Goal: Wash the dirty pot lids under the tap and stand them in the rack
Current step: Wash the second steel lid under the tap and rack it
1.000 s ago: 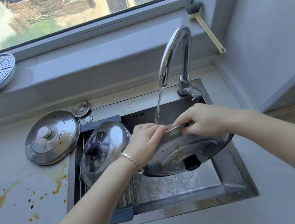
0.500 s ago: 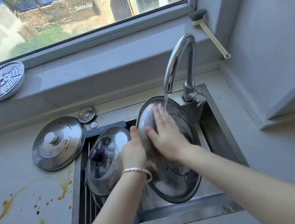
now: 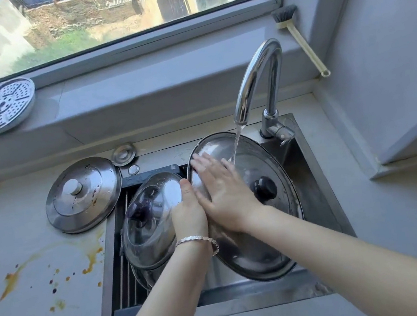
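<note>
- The left hand (image 3: 188, 214) gripped the rim of the big lid (image 3: 258, 252), which stood tilted in the sink (image 3: 308, 170).
- The right hand (image 3: 223, 193) lay flat on it, fingers straight, beside the stream from the tap (image 3: 258, 81).

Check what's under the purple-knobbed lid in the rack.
Rack bars show beneath the purple-knobbed lid, plus a curved metal rim, possibly another lid. Everything else under it is covered by the lid itself and the left hand gripping the big lid.
</note>
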The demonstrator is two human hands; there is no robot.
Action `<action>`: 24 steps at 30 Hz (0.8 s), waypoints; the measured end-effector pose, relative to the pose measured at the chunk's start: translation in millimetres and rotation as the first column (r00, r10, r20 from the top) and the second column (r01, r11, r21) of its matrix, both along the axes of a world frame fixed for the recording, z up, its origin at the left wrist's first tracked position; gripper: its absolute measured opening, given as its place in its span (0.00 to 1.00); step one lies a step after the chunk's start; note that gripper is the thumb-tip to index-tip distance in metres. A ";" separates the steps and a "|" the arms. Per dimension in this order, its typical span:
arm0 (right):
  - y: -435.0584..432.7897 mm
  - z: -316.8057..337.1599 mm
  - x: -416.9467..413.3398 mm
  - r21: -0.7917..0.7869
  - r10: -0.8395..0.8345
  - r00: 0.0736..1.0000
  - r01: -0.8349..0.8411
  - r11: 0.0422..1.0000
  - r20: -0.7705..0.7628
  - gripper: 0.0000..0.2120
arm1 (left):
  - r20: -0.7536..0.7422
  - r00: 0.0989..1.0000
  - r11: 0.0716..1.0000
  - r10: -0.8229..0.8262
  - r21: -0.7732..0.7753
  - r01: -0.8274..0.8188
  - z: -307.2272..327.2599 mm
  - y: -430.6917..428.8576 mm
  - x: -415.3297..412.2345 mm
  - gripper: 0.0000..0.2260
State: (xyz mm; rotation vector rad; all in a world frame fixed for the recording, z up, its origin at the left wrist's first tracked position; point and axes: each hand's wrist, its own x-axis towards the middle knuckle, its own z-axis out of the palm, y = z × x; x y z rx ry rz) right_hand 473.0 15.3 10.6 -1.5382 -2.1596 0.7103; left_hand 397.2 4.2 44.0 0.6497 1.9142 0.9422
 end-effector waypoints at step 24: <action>19.0 9.3 -1.6 -0.207 -0.188 0.982 0.186 0.961 0.009 0.27 | -0.124 0.987 0.994 -0.102 0.011 0.105 12.4 -1.1 11.3 0.26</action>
